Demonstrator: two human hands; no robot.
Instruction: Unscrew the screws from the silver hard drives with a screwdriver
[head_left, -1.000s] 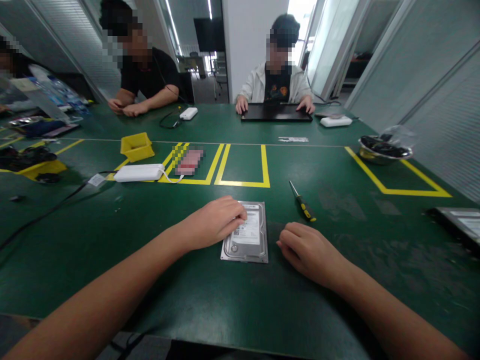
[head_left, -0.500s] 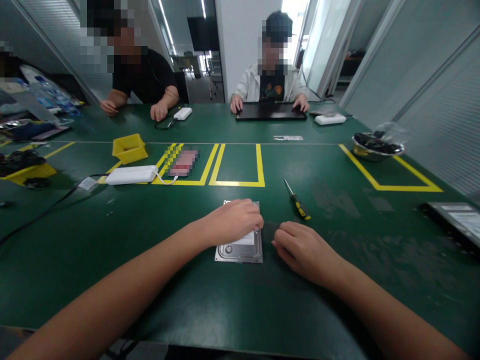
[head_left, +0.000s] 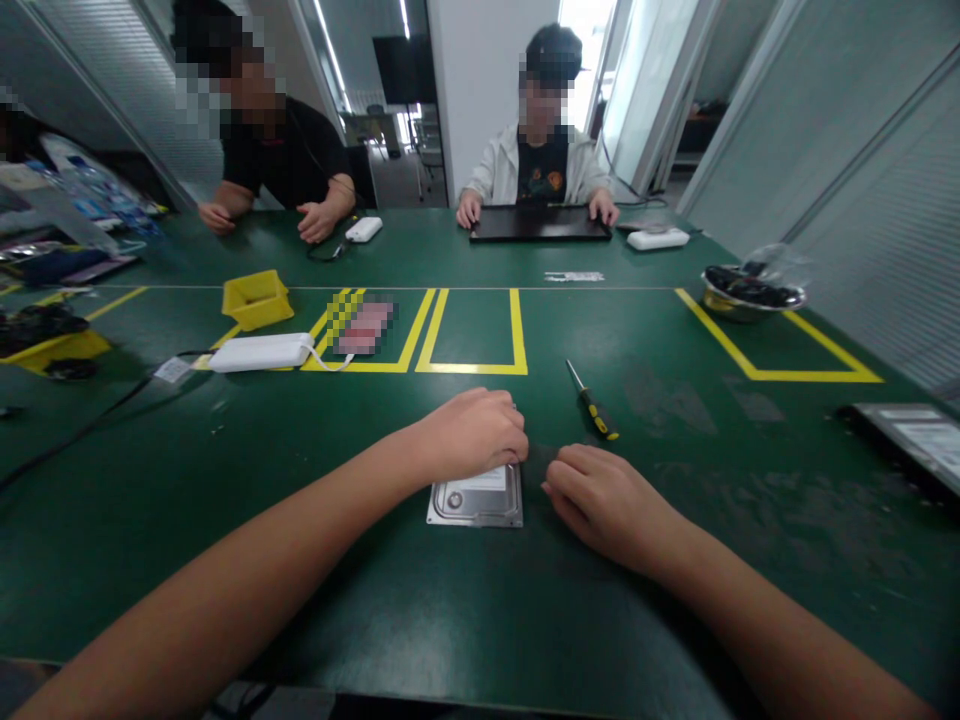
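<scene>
A silver hard drive lies flat on the green table in front of me. My left hand rests on top of it, fingers curled over its far half and right edge, gripping it. My right hand lies on the table just right of the drive, fingers loosely curled, nothing visible in it. A screwdriver with a yellow and black handle lies beyond my right hand, apart from it.
Yellow tape boxes mark the table's middle. A white power brick, a yellow bin and cables lie at left. A metal bowl and another drive are at right. Two people sit across, one at a laptop.
My left hand slid further over the hard drive, now covering its label and reaching its right edge. My right hand barely moved.
</scene>
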